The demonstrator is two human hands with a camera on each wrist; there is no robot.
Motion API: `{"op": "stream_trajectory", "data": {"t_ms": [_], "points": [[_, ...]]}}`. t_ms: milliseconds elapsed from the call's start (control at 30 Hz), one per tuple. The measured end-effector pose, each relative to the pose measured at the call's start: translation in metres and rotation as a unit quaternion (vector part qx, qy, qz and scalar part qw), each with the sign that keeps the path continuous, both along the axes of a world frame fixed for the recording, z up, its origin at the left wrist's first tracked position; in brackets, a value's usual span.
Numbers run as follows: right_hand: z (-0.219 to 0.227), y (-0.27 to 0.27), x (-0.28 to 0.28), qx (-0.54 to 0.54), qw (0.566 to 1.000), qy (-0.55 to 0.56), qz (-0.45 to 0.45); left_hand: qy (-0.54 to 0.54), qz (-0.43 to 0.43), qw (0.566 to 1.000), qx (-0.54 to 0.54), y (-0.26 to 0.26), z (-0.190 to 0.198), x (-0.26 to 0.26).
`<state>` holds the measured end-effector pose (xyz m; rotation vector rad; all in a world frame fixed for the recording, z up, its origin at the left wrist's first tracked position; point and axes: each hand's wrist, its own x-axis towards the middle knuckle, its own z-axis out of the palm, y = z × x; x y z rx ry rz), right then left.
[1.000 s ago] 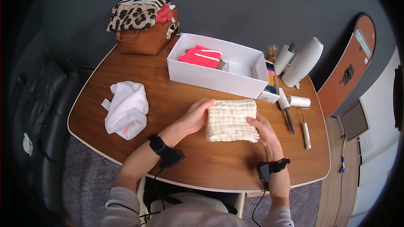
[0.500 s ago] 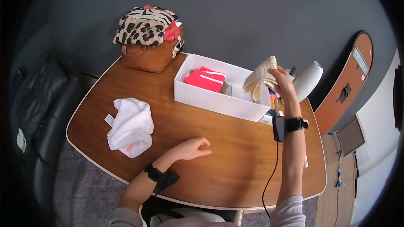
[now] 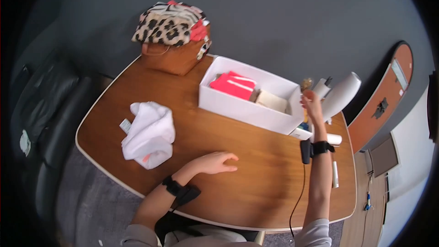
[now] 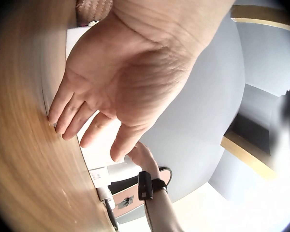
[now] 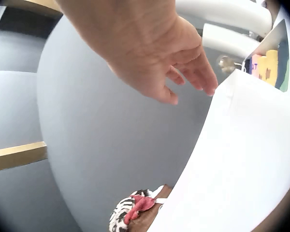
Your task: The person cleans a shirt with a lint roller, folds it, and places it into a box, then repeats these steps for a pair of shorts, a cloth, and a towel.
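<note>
In the head view the folded cream cloth (image 3: 271, 101) lies inside the white box (image 3: 247, 113), to the right of a folded pink cloth (image 3: 232, 85). Above the box's right end is my right hand (image 3: 313, 105), empty, its fingers loosely bent. The right wrist view shows that hand (image 5: 154, 53) beside the box's white wall (image 5: 241, 145). My left hand (image 3: 214, 162) rests low over the table's middle, holding nothing; its fingers look relaxed in the left wrist view. A crumpled white towel (image 3: 150, 135) with a tag lies to its left.
A brown bag (image 3: 176, 59) topped with leopard and zebra print cloths stands at the back left. Right of the box are a small box of colourful items (image 3: 302, 132), a white bottle (image 3: 342, 94) and a white roll (image 3: 334, 139). A black chair stands at the left.
The right hand took the cream cloth from between both hands to the white box and let it go there. The left hand let go of it and stayed over the table.
</note>
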<state>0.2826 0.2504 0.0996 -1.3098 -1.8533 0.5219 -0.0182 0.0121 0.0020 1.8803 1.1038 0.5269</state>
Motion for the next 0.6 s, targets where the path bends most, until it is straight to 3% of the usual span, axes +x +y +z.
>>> {"op": "stream_trajectory", "data": {"t_ms": [100, 167, 267, 333, 367, 400, 467, 533, 600], "points": [[0.007, -0.061, -0.014, 0.019, 0.996, 0.07, 0.044, -0.006, 0.009, 0.999, 0.039, -0.005, 0.006, -0.004], [0.002, -0.108, -0.022, -0.037, 0.991, 0.093, 0.084, 0.056, 0.031, 0.996, 0.058, -0.006, 0.016, -0.012], [-0.021, -0.157, -0.024, -0.147, 0.978, 0.046, 0.139, 0.169, 0.149, 0.963, 0.149, -0.015, 0.043, -0.034], [-0.04, -0.174, -0.021, -0.183, 0.97, -0.003, 0.16, 0.221, 0.297, 0.898, 0.238, -0.017, 0.036, -0.057], [-0.048, -0.18, -0.02, -0.199, 0.965, -0.027, 0.17, 0.212, 0.344, 0.888, 0.22, -0.015, 0.034, -0.076], [-0.053, -0.185, -0.019, -0.234, 0.957, -0.027, 0.172, 0.273, 0.402, 0.853, 0.187, -0.02, 0.04, -0.088], [-0.06, -0.192, -0.016, -0.3, 0.937, -0.026, 0.176, 0.317, 0.494, 0.807, 0.065, -0.025, 0.047, -0.111], [-0.067, -0.193, -0.013, -0.329, 0.926, 0.03, 0.182, 0.339, 0.49, 0.802, -0.041, -0.027, 0.048, -0.134], [-0.072, -0.195, -0.012, -0.353, 0.913, 0.077, 0.192, 0.349, 0.468, 0.81, -0.054, -0.023, 0.035, -0.141]]}}
